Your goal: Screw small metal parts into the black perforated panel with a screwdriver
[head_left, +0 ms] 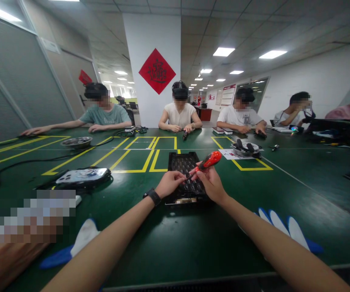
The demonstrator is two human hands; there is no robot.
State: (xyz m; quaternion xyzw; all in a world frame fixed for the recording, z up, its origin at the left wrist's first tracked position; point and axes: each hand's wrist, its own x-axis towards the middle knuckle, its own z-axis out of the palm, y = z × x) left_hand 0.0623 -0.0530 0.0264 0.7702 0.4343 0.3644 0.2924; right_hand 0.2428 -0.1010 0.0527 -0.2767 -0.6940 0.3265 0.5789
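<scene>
In my right hand [210, 181] is a screwdriver [209, 160] with a red and black handle, tilted so the handle points up and to the right. My left hand [171, 181], with a black watch on its wrist, has its fingers pinched together near the tip end of the screwdriver's shaft. Whether they hold the shaft or something tiny is too small to tell. Beneath both hands lies a black rectangular tray-like case [182, 160] with a patterned inside. Something pale shows along its near edge.
Blue-and-white gloves [85, 239] lie by my left forearm, and another pair [284, 223] by my right. A phone [83, 175] lies at left, near another person's hand. Metal bowls [76, 142] stand farther back. Several people sit across the green table [150, 247].
</scene>
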